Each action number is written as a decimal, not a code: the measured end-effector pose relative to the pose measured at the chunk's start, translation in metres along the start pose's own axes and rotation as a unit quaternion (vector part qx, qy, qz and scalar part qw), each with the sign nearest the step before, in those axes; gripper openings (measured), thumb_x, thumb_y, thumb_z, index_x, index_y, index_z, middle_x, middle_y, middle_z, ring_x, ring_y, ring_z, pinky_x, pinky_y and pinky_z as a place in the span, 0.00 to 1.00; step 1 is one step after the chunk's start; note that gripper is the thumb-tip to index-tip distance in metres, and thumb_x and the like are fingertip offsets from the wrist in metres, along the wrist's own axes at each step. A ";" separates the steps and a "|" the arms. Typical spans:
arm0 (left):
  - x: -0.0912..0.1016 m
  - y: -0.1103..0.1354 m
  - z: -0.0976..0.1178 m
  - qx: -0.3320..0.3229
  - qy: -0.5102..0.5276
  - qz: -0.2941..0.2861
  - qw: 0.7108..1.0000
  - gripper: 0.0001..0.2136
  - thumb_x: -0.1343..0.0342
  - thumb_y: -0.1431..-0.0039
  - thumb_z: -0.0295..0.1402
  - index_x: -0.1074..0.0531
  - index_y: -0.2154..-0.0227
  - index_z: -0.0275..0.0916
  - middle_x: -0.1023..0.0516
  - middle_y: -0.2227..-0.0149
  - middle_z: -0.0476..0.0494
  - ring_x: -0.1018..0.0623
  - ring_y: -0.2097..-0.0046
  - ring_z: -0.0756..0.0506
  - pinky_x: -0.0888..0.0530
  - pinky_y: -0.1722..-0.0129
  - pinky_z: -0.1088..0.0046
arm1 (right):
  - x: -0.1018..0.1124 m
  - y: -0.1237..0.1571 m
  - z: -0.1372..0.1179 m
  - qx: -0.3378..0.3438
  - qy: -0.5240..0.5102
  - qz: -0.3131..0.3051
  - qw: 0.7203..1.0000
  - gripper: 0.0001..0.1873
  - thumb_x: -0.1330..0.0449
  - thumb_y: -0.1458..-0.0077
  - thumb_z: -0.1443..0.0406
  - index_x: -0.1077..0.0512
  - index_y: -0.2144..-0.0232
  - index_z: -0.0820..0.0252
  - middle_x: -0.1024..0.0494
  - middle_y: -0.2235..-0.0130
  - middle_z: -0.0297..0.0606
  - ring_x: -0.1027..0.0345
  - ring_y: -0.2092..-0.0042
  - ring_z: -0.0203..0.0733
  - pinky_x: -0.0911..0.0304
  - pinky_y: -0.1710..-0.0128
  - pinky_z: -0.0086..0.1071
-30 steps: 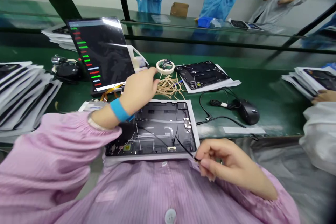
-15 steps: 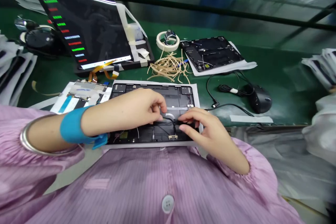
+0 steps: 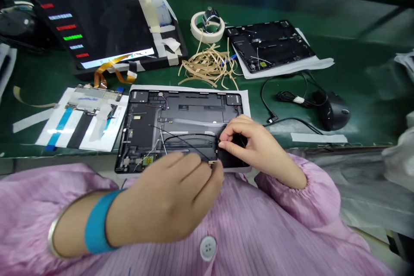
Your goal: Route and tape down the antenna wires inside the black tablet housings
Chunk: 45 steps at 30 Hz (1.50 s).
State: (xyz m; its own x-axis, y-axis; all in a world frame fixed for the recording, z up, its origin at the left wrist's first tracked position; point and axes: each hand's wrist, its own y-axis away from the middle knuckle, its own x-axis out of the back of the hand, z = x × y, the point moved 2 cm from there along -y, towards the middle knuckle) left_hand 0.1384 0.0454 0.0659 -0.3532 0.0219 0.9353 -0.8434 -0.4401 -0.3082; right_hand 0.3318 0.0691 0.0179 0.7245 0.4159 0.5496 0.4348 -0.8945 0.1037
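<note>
The black tablet back shell [image 3: 190, 114] lies inside-up on a white sheet in front of me. A thin black cable [image 3: 194, 135] arches across its middle and bends down toward a small gold-coloured connector [image 3: 211, 162] near the front edge. My right hand [image 3: 247, 140] pinches the cable at its bend between thumb and forefinger. Closer to the camera, my left hand [image 3: 174, 196] is closed, its curled fingers beside the connector. Whatever its fingertips hold is hidden. A blue wrist strap [image 3: 97, 224] circles the left wrist.
A lit screen [image 3: 97, 17] stands at the back left, wired by an orange flex cable [image 3: 108, 69] to a circuit board [image 3: 93, 99]. Behind the shell are a tape roll [image 3: 207, 28], tan strips [image 3: 210, 64] and another shell [image 3: 271, 45]. A mouse [image 3: 331, 110] sits right.
My left hand has moved from above the shell's middle toward my body, uncovering the shell's left part. My right hand has closed into a pinch at the cable. The view has tilted down.
</note>
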 end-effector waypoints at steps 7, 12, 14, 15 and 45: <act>-0.034 0.015 0.012 0.057 -0.010 -0.075 0.996 0.11 0.48 0.39 0.29 0.28 0.55 0.30 0.29 0.78 0.48 0.29 0.75 0.47 0.36 0.79 0.70 | 0.001 -0.001 0.001 -0.011 -0.019 -0.004 1.000 0.04 0.39 0.44 0.68 0.29 0.72 0.59 0.26 0.68 0.33 0.35 0.62 0.38 0.41 0.59 0.33; -0.039 0.016 0.010 0.058 -0.006 -0.069 0.996 0.13 0.48 0.39 0.29 0.28 0.54 0.30 0.29 0.77 0.48 0.29 0.75 0.47 0.36 0.80 0.70 | 0.000 0.000 0.000 -0.017 -0.012 0.004 1.000 0.05 0.39 0.45 0.68 0.29 0.73 0.60 0.26 0.69 0.32 0.35 0.63 0.37 0.41 0.60 0.32; -0.040 0.016 0.010 0.054 -0.005 -0.067 0.996 0.14 0.47 0.40 0.28 0.29 0.52 0.30 0.29 0.77 0.49 0.30 0.75 0.47 0.36 0.80 0.70 | 0.000 0.000 0.000 -0.019 -0.008 0.003 1.000 0.05 0.39 0.45 0.68 0.29 0.73 0.60 0.26 0.69 0.33 0.35 0.63 0.37 0.41 0.61 0.32; -0.041 0.016 0.011 0.053 -0.006 -0.067 0.996 0.15 0.47 0.40 0.28 0.30 0.51 0.30 0.30 0.77 0.50 0.30 0.75 0.48 0.36 0.80 0.70 | -0.001 0.000 0.000 -0.021 -0.007 0.001 1.000 0.05 0.39 0.45 0.68 0.29 0.73 0.60 0.26 0.69 0.33 0.35 0.63 0.37 0.41 0.61 0.32; -0.045 0.014 0.009 0.085 0.025 -0.069 0.994 0.14 0.49 0.36 0.34 0.27 0.53 0.33 0.29 0.78 0.50 0.28 0.75 0.48 0.35 0.79 0.71 | -0.003 -0.003 0.002 -0.010 -0.002 -0.001 1.000 0.05 0.38 0.45 0.70 0.29 0.73 0.60 0.26 0.71 0.31 0.36 0.64 0.36 0.42 0.61 0.31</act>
State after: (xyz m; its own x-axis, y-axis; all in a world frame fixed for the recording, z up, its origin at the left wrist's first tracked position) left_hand 0.1463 0.0299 0.0210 -0.2622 0.1344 0.9556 -0.8061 -0.5749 -0.1403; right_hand 0.3293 0.0707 0.0137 0.7260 0.4181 0.5460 0.4252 -0.8969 0.1215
